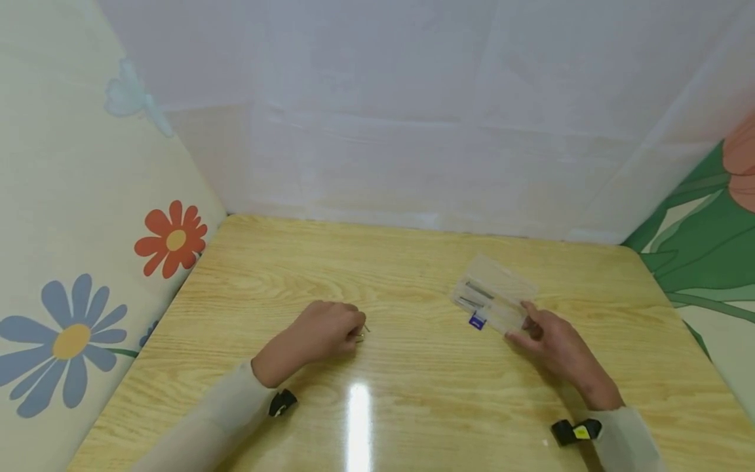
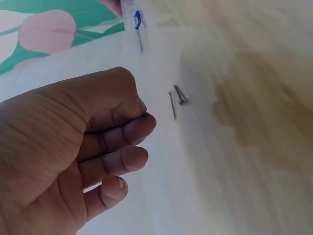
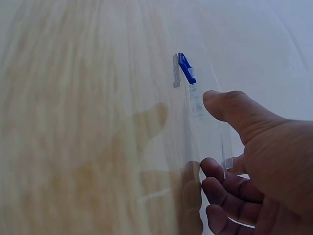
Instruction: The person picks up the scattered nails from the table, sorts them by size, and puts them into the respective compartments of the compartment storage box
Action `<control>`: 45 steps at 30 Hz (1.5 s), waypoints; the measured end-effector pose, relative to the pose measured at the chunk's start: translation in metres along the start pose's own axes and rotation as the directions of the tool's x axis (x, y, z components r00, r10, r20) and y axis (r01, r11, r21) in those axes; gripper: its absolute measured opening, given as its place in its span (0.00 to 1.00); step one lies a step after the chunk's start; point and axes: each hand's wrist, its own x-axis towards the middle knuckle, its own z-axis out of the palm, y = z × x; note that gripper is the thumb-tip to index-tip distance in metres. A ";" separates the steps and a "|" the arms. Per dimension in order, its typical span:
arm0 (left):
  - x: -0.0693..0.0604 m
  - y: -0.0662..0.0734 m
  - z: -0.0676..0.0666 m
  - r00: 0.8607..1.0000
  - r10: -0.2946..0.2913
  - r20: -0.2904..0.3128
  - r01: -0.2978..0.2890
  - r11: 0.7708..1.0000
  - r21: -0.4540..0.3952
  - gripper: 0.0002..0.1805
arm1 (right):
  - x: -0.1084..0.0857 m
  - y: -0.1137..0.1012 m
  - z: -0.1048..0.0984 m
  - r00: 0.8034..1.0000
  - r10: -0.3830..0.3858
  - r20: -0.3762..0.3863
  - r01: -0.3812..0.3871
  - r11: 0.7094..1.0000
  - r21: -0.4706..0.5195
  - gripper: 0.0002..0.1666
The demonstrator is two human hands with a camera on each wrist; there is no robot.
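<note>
My left hand (image 1: 327,331) is low over the table, left of centre, thumb and index finger pinched together. A tiny dark tip of a nail (image 2: 146,114) shows between them; the rest is hidden. Just beyond the fingertips lie a thicker screw (image 2: 180,95) and a thin nail (image 2: 172,105). Over on the right, my right hand (image 1: 554,344) holds the near right corner of a clear plastic box (image 1: 501,313). Its lid (image 1: 504,278) is raised at the back, and a blue latch (image 1: 477,320) hangs at the front. Dark slim pieces of metal (image 1: 479,290) show in its left part.
The wood-grain table (image 1: 413,393) runs back to a pale cloth wall (image 1: 377,131). Flower-patterned cloth (image 1: 71,196) stands along the left edge, more on the right. A small pale speck (image 1: 545,442) lies near the right wrist camera (image 1: 575,432).
</note>
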 end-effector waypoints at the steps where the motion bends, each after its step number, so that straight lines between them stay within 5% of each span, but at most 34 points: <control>1: 0.004 0.002 0.000 1.000 0.005 0.002 -0.005 1.000 -0.002 0.16 | 0.000 0.000 0.000 1.000 0.003 0.002 -0.003 1.000 0.000 0.48; 21: 0.105 0.042 0.009 0.986 0.158 0.053 -0.157 0.987 -0.020 0.15 | 0.001 0.001 -0.001 1.000 0.019 0.013 -0.020 1.000 0.016 0.49; 31: 0.157 0.064 0.016 0.975 0.203 0.087 -0.201 0.979 -0.030 0.12 | 0.001 0.001 0.000 1.000 0.002 -0.002 -0.002 1.000 0.005 0.46; 39: 0.191 0.079 0.030 0.970 0.224 0.091 -0.230 0.971 0.063 0.09 | 0.003 -0.001 0.000 1.000 -0.024 -0.012 0.024 1.000 0.012 0.45; 45: 0.215 0.096 0.035 0.965 0.236 0.113 -0.240 0.971 0.020 0.07 | -0.001 0.002 -0.001 0.997 -0.062 -0.034 0.063 0.998 0.009 0.43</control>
